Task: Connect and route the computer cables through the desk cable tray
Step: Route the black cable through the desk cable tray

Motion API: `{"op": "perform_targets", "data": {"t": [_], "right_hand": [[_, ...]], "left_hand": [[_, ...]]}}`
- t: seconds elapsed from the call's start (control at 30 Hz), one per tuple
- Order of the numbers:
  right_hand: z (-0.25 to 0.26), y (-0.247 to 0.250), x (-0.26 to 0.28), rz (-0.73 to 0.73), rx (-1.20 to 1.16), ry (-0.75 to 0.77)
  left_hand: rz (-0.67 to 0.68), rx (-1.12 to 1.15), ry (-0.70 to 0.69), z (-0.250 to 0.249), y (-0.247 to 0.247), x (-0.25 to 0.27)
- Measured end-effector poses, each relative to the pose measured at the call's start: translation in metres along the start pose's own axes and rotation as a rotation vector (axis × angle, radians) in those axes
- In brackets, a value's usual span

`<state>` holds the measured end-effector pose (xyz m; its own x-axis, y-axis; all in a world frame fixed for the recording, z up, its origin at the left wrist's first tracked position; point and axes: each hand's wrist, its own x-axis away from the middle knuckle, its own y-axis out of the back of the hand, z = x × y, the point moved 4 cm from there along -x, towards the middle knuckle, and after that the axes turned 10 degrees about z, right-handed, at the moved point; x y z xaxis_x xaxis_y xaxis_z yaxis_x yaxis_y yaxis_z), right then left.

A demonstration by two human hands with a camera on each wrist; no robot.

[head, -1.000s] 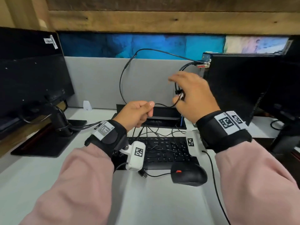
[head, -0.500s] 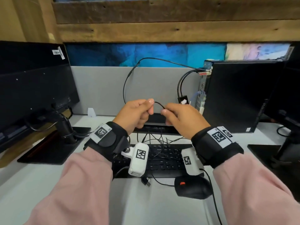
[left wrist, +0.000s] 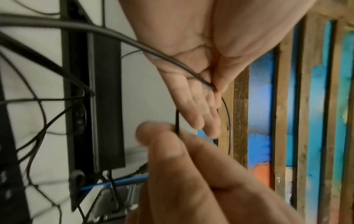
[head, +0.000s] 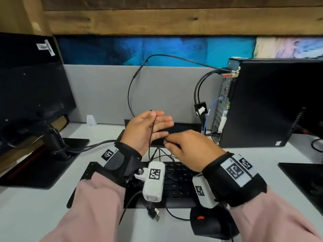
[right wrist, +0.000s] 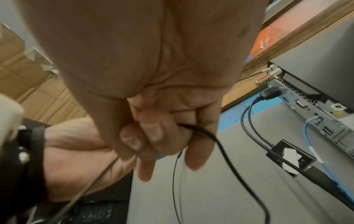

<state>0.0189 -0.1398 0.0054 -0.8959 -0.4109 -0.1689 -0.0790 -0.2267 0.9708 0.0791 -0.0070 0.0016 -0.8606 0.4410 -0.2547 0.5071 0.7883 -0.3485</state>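
A thin black cable [head: 151, 132] runs down across my left palm and drops toward the keyboard. My left hand [head: 158, 119] is raised above the black cable tray slot [head: 185, 127]. Its fingers are straight, and the thumb pinches the cable against them [left wrist: 211, 87]. My right hand [head: 170, 143] is just right of it, fingers curled, pinching the same cable [right wrist: 220, 145] near the left palm. A longer black cable [head: 130, 88] loops up over the grey partition to the top rear of the computer tower [head: 272, 102].
A keyboard [head: 180, 182] with loose wires across it lies under my wrists, with a mouse [head: 209, 224] and a free USB plug [head: 156, 217] in front. A monitor [head: 31, 88] stands left. An adapter box [head: 201, 109] and blue cable [head: 208, 117] hang beside the tower.
My right hand came down from the cables near the tower to meet the left hand. My left hand opened from a fist to straight fingers, thumb still holding the cable.
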Motion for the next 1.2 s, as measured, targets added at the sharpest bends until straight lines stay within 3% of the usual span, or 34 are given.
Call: {"op": "perform_targets", "data": {"t": [0.2, 0.27, 0.33, 0.43, 0.6, 0.7, 0.8, 0.93, 1.03, 1.1, 1.2], "right_hand": [[0.014, 0.009, 0.008, 0.128, -0.048, 0.057], [0.019, 0.015, 0.011, 0.125, -0.101, 0.085], [0.011, 0.026, 0.012, 0.059, -0.219, 0.076], [-0.013, 0.041, 0.01, -0.089, -0.355, 0.04], [-0.052, 0.038, 0.004, -0.297, -0.386, -0.072], [-0.06, 0.021, -0.006, -0.376, -0.443, -0.095], [-0.051, -0.01, -0.021, -0.274, -0.419, -0.096], [-0.03, -0.035, -0.029, -0.038, -0.345, -0.024], [-0.019, -0.034, -0.025, 0.09, -0.242, -0.027], [-0.013, -0.03, -0.021, 0.14, -0.153, -0.022], [-0.011, -0.014, -0.014, 0.136, -0.107, -0.041]], "left_hand": [[-0.072, 0.107, -0.101, 0.005, 0.011, -0.015], [-0.049, -0.032, -0.134, 0.006, 0.011, -0.015], [0.037, -0.307, -0.136, 0.011, 0.007, -0.013], [0.242, -0.556, -0.018, 0.022, -0.007, -0.006], [0.314, -0.323, 0.198, 0.026, -0.005, -0.006], [0.343, -0.065, 0.307, 0.029, -0.005, -0.007], [0.293, 0.187, 0.259, 0.026, -0.001, -0.011], [0.091, 0.276, 0.083, 0.023, 0.011, -0.016], [0.078, 0.318, 0.029, 0.026, 0.015, -0.016], [0.073, 0.129, 0.005, 0.028, 0.011, -0.015], [0.054, -0.337, 0.005, 0.034, 0.004, -0.014]]}}
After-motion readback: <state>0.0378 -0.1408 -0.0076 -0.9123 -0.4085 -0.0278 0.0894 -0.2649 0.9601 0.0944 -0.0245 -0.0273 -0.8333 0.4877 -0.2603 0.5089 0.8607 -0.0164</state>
